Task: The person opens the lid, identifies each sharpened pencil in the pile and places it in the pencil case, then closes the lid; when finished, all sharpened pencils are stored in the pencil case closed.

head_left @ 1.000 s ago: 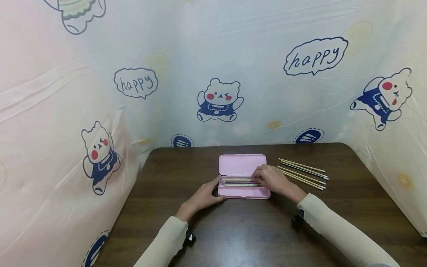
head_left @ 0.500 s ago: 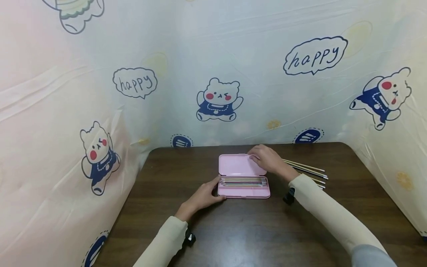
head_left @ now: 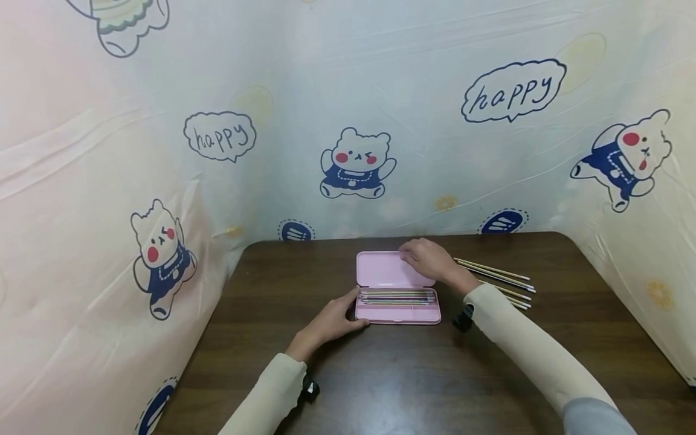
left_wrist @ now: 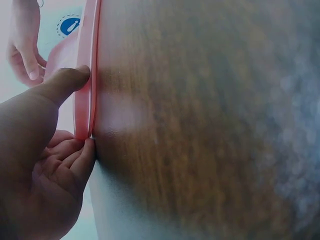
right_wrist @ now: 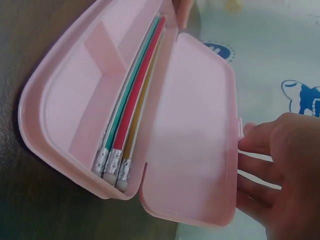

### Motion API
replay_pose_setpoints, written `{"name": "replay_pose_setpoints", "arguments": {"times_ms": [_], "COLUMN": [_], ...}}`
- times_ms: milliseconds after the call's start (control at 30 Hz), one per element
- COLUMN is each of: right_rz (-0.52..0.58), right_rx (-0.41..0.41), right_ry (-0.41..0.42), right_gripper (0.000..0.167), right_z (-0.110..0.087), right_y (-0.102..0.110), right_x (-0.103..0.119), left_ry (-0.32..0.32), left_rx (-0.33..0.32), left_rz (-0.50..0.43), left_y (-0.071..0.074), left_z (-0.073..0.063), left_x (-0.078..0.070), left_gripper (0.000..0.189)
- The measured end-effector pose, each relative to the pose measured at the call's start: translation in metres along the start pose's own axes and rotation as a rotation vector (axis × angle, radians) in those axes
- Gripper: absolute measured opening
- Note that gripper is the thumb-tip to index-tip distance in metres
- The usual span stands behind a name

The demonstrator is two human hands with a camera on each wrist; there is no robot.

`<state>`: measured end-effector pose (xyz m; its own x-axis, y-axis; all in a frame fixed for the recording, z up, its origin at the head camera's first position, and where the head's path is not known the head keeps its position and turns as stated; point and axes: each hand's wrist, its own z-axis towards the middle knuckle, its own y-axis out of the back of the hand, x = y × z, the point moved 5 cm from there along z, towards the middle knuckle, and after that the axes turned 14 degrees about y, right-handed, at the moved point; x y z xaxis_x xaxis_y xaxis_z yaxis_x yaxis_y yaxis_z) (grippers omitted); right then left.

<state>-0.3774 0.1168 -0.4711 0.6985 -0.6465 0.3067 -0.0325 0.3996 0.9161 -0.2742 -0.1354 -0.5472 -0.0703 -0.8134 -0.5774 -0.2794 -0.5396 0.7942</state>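
A pink pencil case [head_left: 388,313] lies unfolded on the table, its lid [head_left: 380,269] tipped back. Several pencils [right_wrist: 132,95] with eraser ends, among them green, red and yellow ones, lie in its rear compartment. My left hand [head_left: 328,320] holds the left end of the case, thumb at the front wall and fingers round the side, as the left wrist view shows. At the lid's far edge is my right hand [head_left: 432,260]; in the right wrist view its thumb is by the clasp tab [right_wrist: 240,128] and the fingertips pass behind the edge.
Several more pencils [head_left: 500,275] lie on the brown table [head_left: 380,374] to the right of the case, partly behind the right forearm. A printed cloth [head_left: 424,151] hangs behind the table and along both sides.
My right hand has left the pencils in the case and moved up to the lid's far edge, shifting slightly left along it. The left hand has stayed at the case's left end.
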Motion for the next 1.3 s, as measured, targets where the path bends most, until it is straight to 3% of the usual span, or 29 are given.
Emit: {"name": "replay_pose_setpoints", "arguments": {"times_ms": [267, 433, 667, 933, 1300], "right_rz": [0.005, 0.033, 0.112, 0.181, 0.100], "right_rx": [-0.099, -0.118, -0.038, 0.170, 0.193], "right_ry": [0.027, 0.117, 0.221, 0.383, 0.451], "right_gripper": [0.018, 0.016, 0.007, 0.047, 0.058], "right_z": [-0.013, -0.026, -0.046, -0.071, -0.088], "right_y": [0.016, 0.015, -0.008, -0.044, -0.061], "right_x": [0.021, 0.044, 0.067, 0.086, 0.091], "left_ry": [0.019, 0.017, 0.035, 0.028, 0.036], "left_rx": [0.001, -0.001, 0.018, 0.010, 0.008], "left_rz": [-0.015, -0.020, -0.080, -0.076, -0.042], "left_y": [-0.001, -0.002, -0.004, -0.003, -0.004], "left_z": [0.003, 0.004, 0.003, 0.004, 0.005], "left_x": [0.001, 0.002, 0.006, 0.006, 0.004], "left_gripper": [0.098, 0.102, 0.107, 0.109, 0.105]}}
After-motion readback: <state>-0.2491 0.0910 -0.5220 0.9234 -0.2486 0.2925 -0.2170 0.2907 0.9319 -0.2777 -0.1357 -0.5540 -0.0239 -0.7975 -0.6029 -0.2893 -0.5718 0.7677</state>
